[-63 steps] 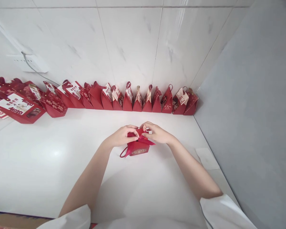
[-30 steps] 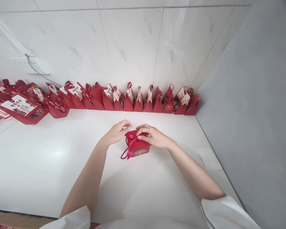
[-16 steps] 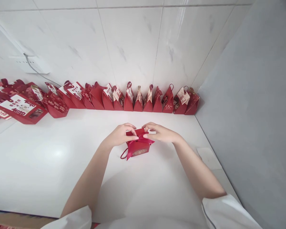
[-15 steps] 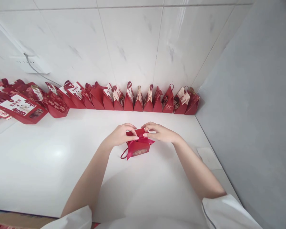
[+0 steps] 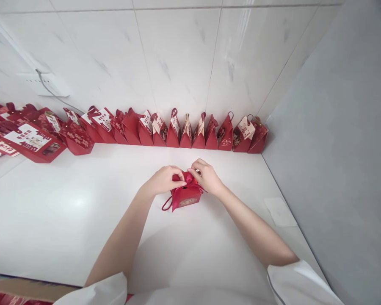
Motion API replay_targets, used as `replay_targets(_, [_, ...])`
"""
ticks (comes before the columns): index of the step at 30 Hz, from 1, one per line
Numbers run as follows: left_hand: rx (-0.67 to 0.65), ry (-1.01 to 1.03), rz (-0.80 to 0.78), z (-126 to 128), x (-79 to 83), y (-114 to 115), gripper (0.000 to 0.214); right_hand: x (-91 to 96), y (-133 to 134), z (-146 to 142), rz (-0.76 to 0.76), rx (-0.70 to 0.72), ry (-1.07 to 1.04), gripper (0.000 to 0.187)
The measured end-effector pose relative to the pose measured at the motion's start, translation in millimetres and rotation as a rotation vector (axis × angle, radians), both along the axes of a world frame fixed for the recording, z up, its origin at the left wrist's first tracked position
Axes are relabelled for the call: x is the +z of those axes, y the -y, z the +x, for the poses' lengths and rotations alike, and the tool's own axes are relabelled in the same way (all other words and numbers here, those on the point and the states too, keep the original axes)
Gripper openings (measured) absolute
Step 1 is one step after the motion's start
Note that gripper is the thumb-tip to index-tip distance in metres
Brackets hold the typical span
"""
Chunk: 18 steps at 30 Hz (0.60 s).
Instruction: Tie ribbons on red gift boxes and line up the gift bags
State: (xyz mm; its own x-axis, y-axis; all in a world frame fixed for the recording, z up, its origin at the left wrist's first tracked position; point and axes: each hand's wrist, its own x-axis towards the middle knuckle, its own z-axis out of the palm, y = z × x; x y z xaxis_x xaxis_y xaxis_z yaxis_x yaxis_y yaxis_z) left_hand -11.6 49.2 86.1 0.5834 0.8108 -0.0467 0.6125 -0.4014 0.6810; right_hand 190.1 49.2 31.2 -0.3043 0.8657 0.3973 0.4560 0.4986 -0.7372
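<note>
A small red gift box (image 5: 186,198) with a gold emblem on its front stands on the white table (image 5: 66,212) in front of me. A red ribbon (image 5: 187,178) crosses its top, and one loop hangs down at the box's left side. My left hand (image 5: 163,180) pinches the ribbon at the top left of the box. From the right, my right hand (image 5: 206,176) has its fingers closed on the ribbon at the top. Both hands meet over the lid.
Several red pointed gift bags (image 5: 178,131) with tags stand in a row along the tiled wall. More red boxes (image 5: 31,140) lie at the far left. A grey wall (image 5: 336,148) bounds the table on the right. A white socket with a cable (image 5: 47,84) is on the wall.
My hands have drawn closer together over the box top, the right hand shifting left and turning its fingers down onto the ribbon. The box has barely moved.
</note>
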Motion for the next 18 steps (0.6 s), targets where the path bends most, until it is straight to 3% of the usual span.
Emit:
replay_targets(4, [0.02, 0.02, -0.037, 0.6, -1.7, 0.5, 0.017, -3.8, 2.6, -5.6, 0.038, -0.083, 0.052, 0.026])
replay_targets(8, [0.049, 0.036, -0.094, -0.7, -1.9, 0.6, 0.021, -1.8, 1.7, 1.1, -0.074, -0.097, -0.022, 0.014])
replay_targets(13, [0.003, 0.066, -0.196, -23.0, 16.1, 0.7, 0.03, 14.7, -2.0, 24.0, -0.222, 0.162, -0.209, 0.026])
replay_targets(18, [0.093, 0.017, -0.081, -46.5, 38.8, 6.4, 0.03, 22.8, -1.9, 36.0, -0.295, 0.397, -0.104, 0.026])
